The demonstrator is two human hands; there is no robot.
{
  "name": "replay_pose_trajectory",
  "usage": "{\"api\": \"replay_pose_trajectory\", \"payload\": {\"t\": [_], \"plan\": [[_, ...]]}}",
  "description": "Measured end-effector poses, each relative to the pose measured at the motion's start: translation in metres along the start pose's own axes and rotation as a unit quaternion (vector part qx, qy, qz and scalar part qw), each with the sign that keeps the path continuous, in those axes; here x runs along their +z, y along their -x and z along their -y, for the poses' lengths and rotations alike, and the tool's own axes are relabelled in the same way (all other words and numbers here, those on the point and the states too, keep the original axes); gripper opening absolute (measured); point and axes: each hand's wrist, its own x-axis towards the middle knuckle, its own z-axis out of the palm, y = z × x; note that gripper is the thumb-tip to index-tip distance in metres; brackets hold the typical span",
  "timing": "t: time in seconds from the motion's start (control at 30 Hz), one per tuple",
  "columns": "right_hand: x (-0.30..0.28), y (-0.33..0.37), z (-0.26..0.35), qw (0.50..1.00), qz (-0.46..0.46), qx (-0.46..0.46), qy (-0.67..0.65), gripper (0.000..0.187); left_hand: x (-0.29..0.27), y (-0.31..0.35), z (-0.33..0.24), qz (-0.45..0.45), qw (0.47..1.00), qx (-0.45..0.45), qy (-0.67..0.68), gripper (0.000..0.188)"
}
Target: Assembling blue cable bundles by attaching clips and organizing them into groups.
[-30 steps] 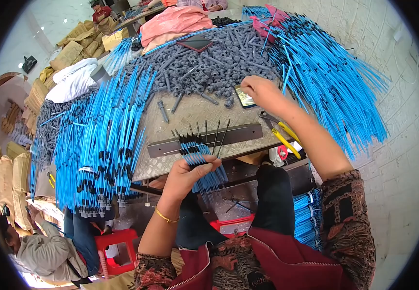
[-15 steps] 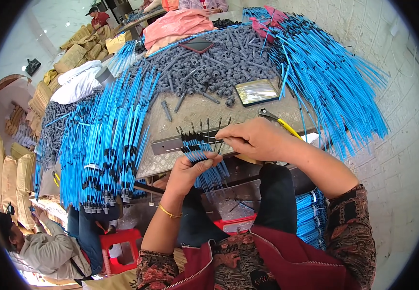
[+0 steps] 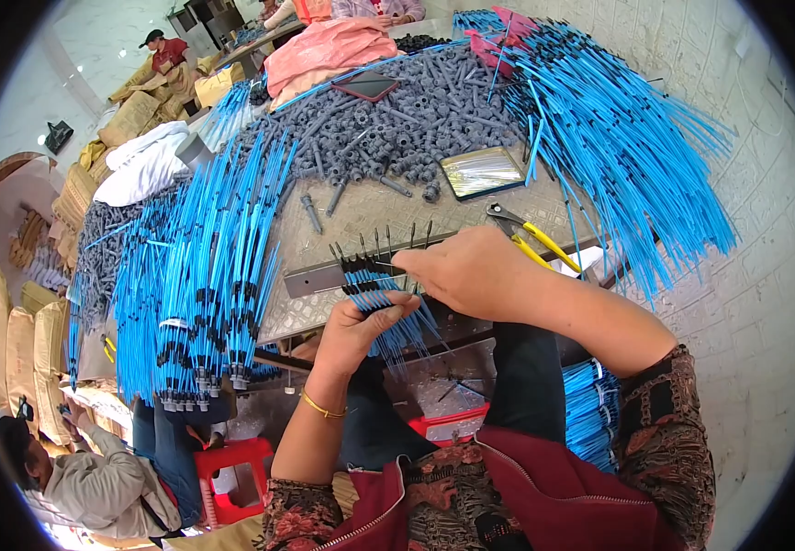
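Observation:
My left hand (image 3: 368,323) is closed around a row of thin blue tubes (image 3: 388,342) with black collars and dark tips, held at the table's front edge. My right hand (image 3: 457,268) pinches at the right side of that row, by the black collars; what lies between its fingertips is mostly covered by the hand. A thin silvery wire shows across the collars. Behind the tubes runs a dark metal bar (image 3: 313,279) along the table edge. Yellow-handled pliers (image 3: 537,237) lie just beyond my right hand.
A heap of grey plastic fittings (image 3: 370,129) covers the table's back. Blue tubes are piled at right (image 3: 618,156) and in bundles at left (image 3: 209,275). A box of thin wires (image 3: 483,173) and a phone (image 3: 366,86) lie there. A co-worker (image 3: 95,477) sits at lower left.
My right hand has shifted slightly left and turned over more, its back now facing up and hiding its fingertips. My left hand has hardly moved and still holds the blue tubes.

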Motion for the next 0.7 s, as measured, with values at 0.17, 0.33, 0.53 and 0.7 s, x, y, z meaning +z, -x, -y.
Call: {"api": "replay_pose_trajectory", "payload": {"t": [0.17, 0.33, 0.53, 0.7], "plan": [[-0.001, 0.0, 0.001, 0.99, -0.041, -0.094, 0.099, 0.026, 0.001, 0.0, 0.0, -0.005, 1.0, -0.009, -0.008, 0.018], [-0.005, -0.001, 0.005, 0.988, -0.038, -0.099, 0.114, 0.024, 0.0, 0.001, 0.0, -0.003, 1.0, 0.003, -0.019, 0.017], [0.006, 0.001, 0.003, 0.999, -0.036, -0.03, 0.01, 0.02, 0.0, 0.001, 0.001, -0.006, 1.0, -0.003, -0.019, 0.017], [0.007, 0.002, 0.006, 0.999, -0.049, -0.023, -0.002, 0.016, 0.0, 0.001, -0.001, -0.006, 1.0, 0.003, -0.026, 0.017]]}}
